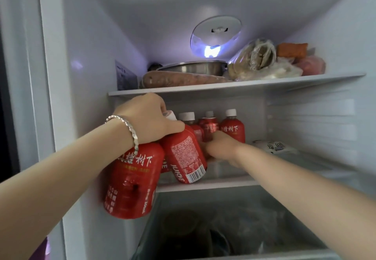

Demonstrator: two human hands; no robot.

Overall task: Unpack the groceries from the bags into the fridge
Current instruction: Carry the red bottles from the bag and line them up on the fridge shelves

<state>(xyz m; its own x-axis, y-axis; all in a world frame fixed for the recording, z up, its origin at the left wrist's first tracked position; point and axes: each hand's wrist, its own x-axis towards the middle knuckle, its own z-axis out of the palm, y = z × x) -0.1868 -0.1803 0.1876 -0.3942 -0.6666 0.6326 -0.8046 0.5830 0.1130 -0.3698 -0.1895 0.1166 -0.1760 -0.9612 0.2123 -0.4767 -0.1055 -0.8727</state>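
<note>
Nearest the lens: your left hand (146,117), bracelet (130,137) on the wrist, fingers curled tight over the necks of two red juice bottles (183,154). One bottle hangs below and in front of the middle shelf (205,185); the other tilts with its barcode end just over that shelf's front lip. A third may sit between them — blurred, can't confirm.

Your right hand (221,147) is further in over the middle shelf, fingers closed around a red bottle low on its body; fingertips are hidden behind it, so I can't tell exact spread.

Behind that hand, at the back of the middle shelf: a row of upright bottles (232,127) with white caps, touching each other. To their right on the same shelf — a flat white packet (274,146).

Above the middle shelf, the top shelf (234,85) carries a long sausage (183,78) at the front, a steel bowl (195,67) behind it, and wrapped food bags (258,60) to the right.

Below the middle shelf: a clear drawer (223,229), contents dark and unreadable.
</note>
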